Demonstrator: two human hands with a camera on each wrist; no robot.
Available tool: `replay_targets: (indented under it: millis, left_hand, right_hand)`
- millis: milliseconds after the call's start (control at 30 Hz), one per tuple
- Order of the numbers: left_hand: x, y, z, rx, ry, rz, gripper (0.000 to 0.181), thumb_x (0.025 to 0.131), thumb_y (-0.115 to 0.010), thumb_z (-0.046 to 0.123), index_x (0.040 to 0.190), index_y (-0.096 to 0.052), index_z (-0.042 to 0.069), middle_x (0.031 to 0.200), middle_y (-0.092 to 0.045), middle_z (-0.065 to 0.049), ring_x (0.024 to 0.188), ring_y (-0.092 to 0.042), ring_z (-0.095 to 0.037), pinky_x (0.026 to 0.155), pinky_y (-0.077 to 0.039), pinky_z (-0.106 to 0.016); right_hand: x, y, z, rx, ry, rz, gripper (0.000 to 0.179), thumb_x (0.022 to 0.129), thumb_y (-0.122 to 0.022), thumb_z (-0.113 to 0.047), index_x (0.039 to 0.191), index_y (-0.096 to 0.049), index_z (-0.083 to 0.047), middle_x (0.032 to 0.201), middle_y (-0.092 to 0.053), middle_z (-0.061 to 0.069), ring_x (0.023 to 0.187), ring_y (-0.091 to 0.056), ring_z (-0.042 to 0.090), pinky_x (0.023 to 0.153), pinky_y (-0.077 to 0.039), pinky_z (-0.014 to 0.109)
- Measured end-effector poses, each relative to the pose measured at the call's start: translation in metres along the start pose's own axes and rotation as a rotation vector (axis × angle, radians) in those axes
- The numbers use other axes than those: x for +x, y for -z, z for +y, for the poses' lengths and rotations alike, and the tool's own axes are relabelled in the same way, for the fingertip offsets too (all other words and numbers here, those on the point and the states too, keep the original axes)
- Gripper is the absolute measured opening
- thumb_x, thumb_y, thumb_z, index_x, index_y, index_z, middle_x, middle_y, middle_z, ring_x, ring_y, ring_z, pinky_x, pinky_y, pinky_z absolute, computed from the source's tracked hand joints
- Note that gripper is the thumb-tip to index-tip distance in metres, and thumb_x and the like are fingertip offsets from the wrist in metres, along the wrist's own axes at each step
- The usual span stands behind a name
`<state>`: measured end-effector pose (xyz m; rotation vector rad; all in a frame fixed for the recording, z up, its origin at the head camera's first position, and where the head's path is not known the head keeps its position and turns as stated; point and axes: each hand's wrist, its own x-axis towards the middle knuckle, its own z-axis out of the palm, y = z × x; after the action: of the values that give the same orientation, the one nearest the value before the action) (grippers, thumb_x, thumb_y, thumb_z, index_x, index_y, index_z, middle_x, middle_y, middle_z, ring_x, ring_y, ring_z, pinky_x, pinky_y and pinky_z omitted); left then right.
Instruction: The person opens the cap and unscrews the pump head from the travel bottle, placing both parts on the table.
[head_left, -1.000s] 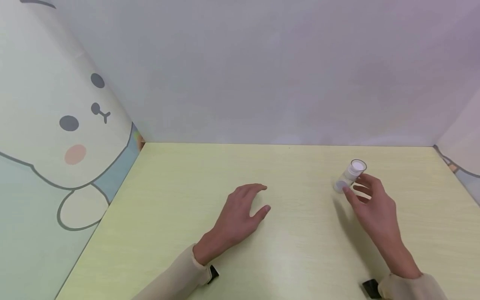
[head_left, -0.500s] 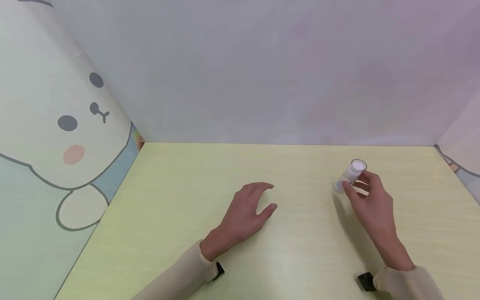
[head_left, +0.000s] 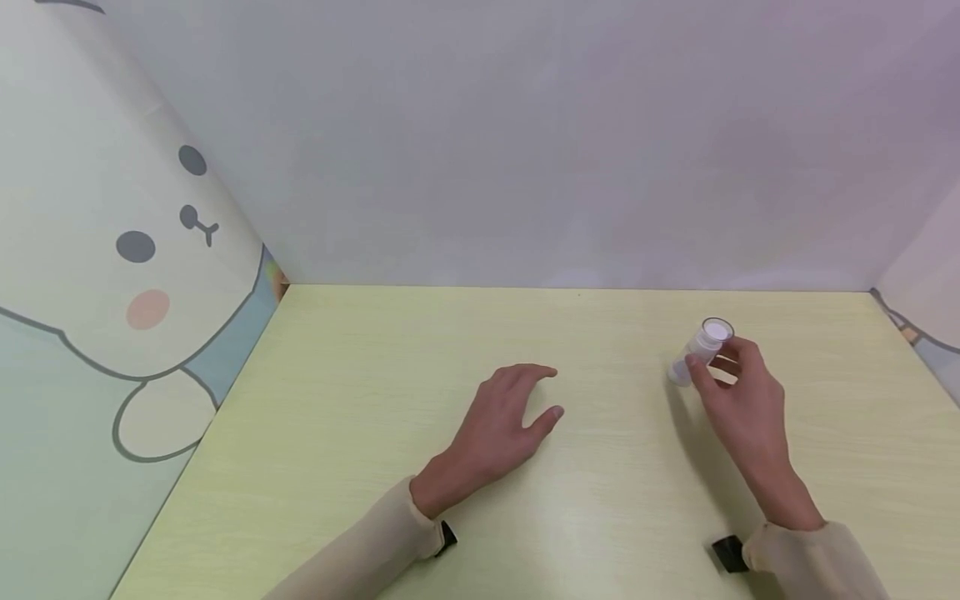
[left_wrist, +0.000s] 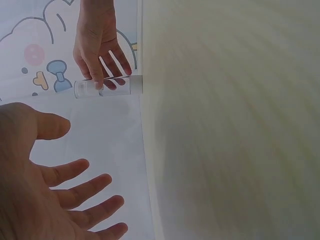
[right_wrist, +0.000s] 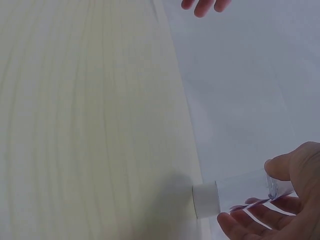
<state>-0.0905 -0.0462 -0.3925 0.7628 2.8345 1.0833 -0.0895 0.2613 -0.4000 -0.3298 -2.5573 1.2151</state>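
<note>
A small clear bottle (head_left: pixel 699 346) with a white cap (right_wrist: pixel 206 200) is at the right side of the table. Its capped end points down, right at the tabletop in the left wrist view. My right hand (head_left: pixel 750 417) holds the bottle from the right, thumb on the near side and fingers round the far side. Through the clear wall some of those fingers show in the right wrist view. My left hand (head_left: pixel 498 425) hovers over the middle of the table, holding nothing. Its fingers (left_wrist: pixel 85 195) are spread and relaxed, with the thumb apart from them.
The pale wooden table (head_left: pixel 375 350) meets a plain light wall (head_left: pixel 525 167) at its back edge. On the left stands a panel with a cartoon animal print (head_left: pixel 135 167). Both sleeved wrists carry a small black device (head_left: pixel 730 553).
My left hand has drifted a little to the right. The right thumb has slid slightly up along the bottle as the fingers drew in; the bottle stays in place.
</note>
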Motion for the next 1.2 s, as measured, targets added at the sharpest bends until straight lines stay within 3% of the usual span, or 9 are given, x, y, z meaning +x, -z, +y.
replay_targets:
  millis: [333, 467, 533, 600, 700, 800, 933, 1033, 1200]
  left_hand:
    - [0.005, -0.005, 0.005, 0.017, -0.024, 0.0, 0.044, 0.103, -0.064, 0.032, 0.142, -0.058, 0.015, 0.145, -0.061, -0.002, 0.139, -0.053, -0.026, 0.115, -0.043, -0.051]
    - [0.006, -0.006, 0.007, 0.024, -0.03, -0.003, 0.044, 0.103, -0.065, 0.033, 0.142, -0.058, 0.015, 0.145, -0.061, -0.003, 0.139, -0.054, -0.026, 0.115, -0.044, -0.05]
    - [0.006, -0.006, 0.008, 0.029, -0.032, -0.005, 0.044, 0.103, -0.065, 0.033, 0.143, -0.058, 0.015, 0.145, -0.061, -0.003, 0.139, -0.054, -0.026, 0.115, -0.044, -0.05]
    - [0.007, -0.007, 0.009, 0.03, -0.03, -0.01, 0.045, 0.103, -0.065, 0.033, 0.143, -0.058, 0.016, 0.145, -0.061, -0.003, 0.139, -0.054, -0.026, 0.115, -0.044, -0.05]
    - [0.007, -0.008, 0.01, 0.032, -0.028, -0.017, 0.045, 0.103, -0.064, 0.033, 0.144, -0.057, 0.016, 0.146, -0.06, -0.002, 0.14, -0.053, -0.026, 0.115, -0.043, -0.05]
    - [0.008, -0.008, 0.011, 0.027, -0.029, -0.022, 0.045, 0.103, -0.064, 0.033, 0.144, -0.057, 0.016, 0.146, -0.059, -0.002, 0.141, -0.052, -0.027, 0.115, -0.043, -0.051]
    - [0.008, -0.009, 0.013, 0.028, -0.032, -0.026, 0.045, 0.103, -0.064, 0.033, 0.144, -0.056, 0.016, 0.147, -0.059, -0.002, 0.141, -0.052, -0.026, 0.114, -0.044, -0.05]
    - [0.007, -0.009, 0.014, 0.032, -0.033, -0.027, 0.045, 0.103, -0.064, 0.033, 0.144, -0.056, 0.016, 0.146, -0.059, -0.002, 0.14, -0.052, -0.026, 0.114, -0.044, -0.049]
    - [0.007, -0.008, 0.015, 0.038, -0.039, -0.029, 0.044, 0.103, -0.064, 0.032, 0.144, -0.057, 0.016, 0.146, -0.059, -0.002, 0.14, -0.052, -0.026, 0.114, -0.045, -0.049]
  right_hand:
    - [0.0, 0.0, 0.0, -0.003, 0.013, 0.006, 0.055, 0.102, -0.066, -0.023, 0.145, -0.045, 0.005, 0.14, -0.059, 0.029, 0.122, -0.063, 0.045, 0.074, -0.039, -0.005]
    - [-0.001, 0.001, 0.0, -0.012, 0.006, 0.012, 0.054, 0.101, -0.067, -0.024, 0.143, -0.047, 0.003, 0.138, -0.061, 0.025, 0.111, -0.065, 0.014, 0.075, -0.041, -0.005]
    - [-0.001, 0.002, -0.001, -0.015, -0.001, 0.009, 0.054, 0.101, -0.067, -0.025, 0.143, -0.047, 0.002, 0.138, -0.061, 0.024, 0.11, -0.063, 0.01, 0.075, -0.042, -0.005]
    - [-0.002, 0.003, -0.002, -0.01, -0.005, 0.0, 0.055, 0.101, -0.067, -0.025, 0.144, -0.046, 0.002, 0.139, -0.06, 0.024, 0.113, -0.065, 0.016, 0.075, -0.042, -0.005]
    - [-0.003, 0.003, -0.004, 0.0, -0.005, -0.013, 0.056, 0.101, -0.066, -0.025, 0.145, -0.044, 0.002, 0.14, -0.058, 0.025, 0.123, -0.063, 0.04, 0.074, -0.041, -0.005]
    - [-0.004, 0.004, -0.007, 0.001, 0.007, -0.019, 0.056, 0.1, -0.067, -0.024, 0.145, -0.044, 0.002, 0.14, -0.058, 0.024, 0.124, -0.062, 0.042, 0.074, -0.041, -0.005]
    - [-0.006, 0.004, -0.01, -0.008, 0.019, -0.019, 0.056, 0.099, -0.07, -0.023, 0.143, -0.046, 0.0, 0.138, -0.06, 0.018, 0.113, -0.063, 0.006, 0.076, -0.043, -0.004]
    - [-0.008, 0.005, -0.012, -0.005, 0.026, -0.023, 0.056, 0.097, -0.072, -0.022, 0.142, -0.046, -0.001, 0.136, -0.06, 0.015, 0.102, -0.047, -0.019, 0.076, -0.044, -0.003]
    - [-0.011, 0.006, -0.016, 0.012, 0.035, -0.036, 0.056, 0.096, -0.074, -0.02, 0.141, -0.046, -0.002, 0.131, -0.06, 0.009, 0.099, -0.044, -0.024, 0.076, -0.046, -0.003]
